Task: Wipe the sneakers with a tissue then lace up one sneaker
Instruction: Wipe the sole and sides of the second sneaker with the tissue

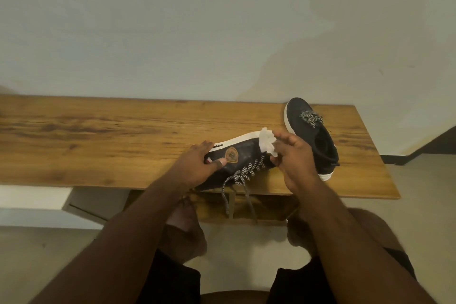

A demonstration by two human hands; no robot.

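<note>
On wood-grain table [98,136], left hand [197,165] grips tilted black sneaker [244,155] by heel, right hand [293,155] pinches crumpled white tissue [267,142] against its sole; second sneaker [311,136] just behind.

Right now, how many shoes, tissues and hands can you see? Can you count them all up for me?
Sneakers: 2, one held on its side and one standing on the table
Tissues: 1, white
Hands: 2, the left hand and the right hand
Total: 5
</note>
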